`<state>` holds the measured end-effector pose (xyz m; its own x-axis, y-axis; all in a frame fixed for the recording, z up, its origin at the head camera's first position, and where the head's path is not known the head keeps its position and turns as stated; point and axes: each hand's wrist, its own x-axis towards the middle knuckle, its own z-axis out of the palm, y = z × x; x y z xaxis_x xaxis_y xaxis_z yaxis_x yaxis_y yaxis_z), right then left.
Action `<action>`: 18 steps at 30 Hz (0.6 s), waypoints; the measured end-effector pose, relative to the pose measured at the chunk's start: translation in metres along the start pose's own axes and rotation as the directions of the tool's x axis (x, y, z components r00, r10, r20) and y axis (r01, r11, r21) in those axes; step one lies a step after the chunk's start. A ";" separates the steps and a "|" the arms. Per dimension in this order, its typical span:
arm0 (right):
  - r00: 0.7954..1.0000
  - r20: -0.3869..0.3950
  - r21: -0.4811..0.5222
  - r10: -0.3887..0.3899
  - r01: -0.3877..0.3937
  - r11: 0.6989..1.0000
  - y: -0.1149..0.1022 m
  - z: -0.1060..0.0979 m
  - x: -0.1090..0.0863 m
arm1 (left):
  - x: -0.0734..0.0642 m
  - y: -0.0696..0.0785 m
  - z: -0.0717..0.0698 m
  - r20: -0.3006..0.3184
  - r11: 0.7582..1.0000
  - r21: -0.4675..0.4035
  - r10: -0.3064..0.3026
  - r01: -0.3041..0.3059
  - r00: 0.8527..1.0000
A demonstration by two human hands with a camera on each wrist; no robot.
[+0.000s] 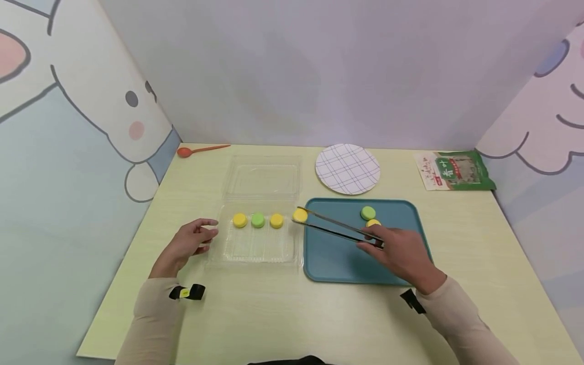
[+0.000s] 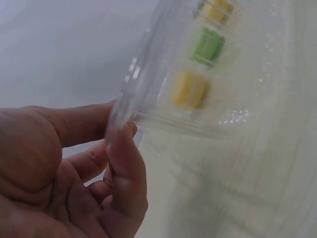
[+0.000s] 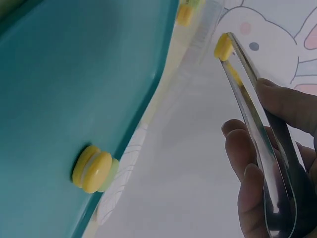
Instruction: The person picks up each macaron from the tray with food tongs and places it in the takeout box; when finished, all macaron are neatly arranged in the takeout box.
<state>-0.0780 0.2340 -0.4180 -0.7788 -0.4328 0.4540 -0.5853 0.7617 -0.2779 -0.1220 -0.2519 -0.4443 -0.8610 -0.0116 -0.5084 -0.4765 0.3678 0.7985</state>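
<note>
We count six macarons (image 1: 276,221) in sight: four yellow macarons (image 1: 239,220) and two green macarons (image 1: 257,220). Three of the six, two yellow and one green, sit in one clear container (image 1: 260,248); two, one yellow and one green, lie on one blue tray (image 1: 330,258); one yellow is between the tips of one pair of tongs (image 3: 265,158). We also find one checked plate (image 1: 348,169) on the far side, one red spoon (image 1: 184,152) at far left, one packet (image 1: 456,171) at far right, one surface (image 1: 255,314), two sleeves (image 1: 148,319), and two hands, one left hand (image 1: 189,242) and one right hand (image 1: 403,253)
</note>
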 end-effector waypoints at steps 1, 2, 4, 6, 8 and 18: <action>1.000 0.017 0.003 -0.010 0.010 1.000 -0.001 0.000 0.002 | 0.000 0.000 0.000 0.001 1.000 0.001 0.002 -0.002 1.000; 0.999 0.034 0.002 -0.020 0.020 1.000 -0.003 -0.001 0.004 | 0.000 0.000 0.000 0.002 1.000 0.002 0.005 -0.005 1.000; 0.996 0.078 -0.006 -0.032 0.033 0.999 -0.006 -0.002 0.008 | 0.000 0.000 0.000 0.003 1.000 0.004 0.008 -0.008 1.000; 0.991 0.127 -0.020 -0.040 0.043 0.999 -0.009 -0.003 0.012 | 0.000 0.000 0.000 0.005 1.000 0.007 0.009 -0.009 1.000; 0.982 0.182 -0.035 -0.047 0.054 0.998 -0.013 -0.004 0.017 | 0.000 0.000 0.000 0.005 1.000 0.008 0.008 -0.008 1.000; 0.932 0.333 -0.093 -0.145 0.185 0.978 -0.036 -0.006 0.050 | -0.001 0.000 0.000 0.012 1.000 0.005 0.017 -0.017 1.000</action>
<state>-0.0946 0.1878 -0.3802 -0.7161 -0.6740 0.1817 -0.6958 0.7099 -0.1091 -0.1209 -0.2519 -0.4432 -0.8667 0.0060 -0.4987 -0.4608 0.3728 0.8054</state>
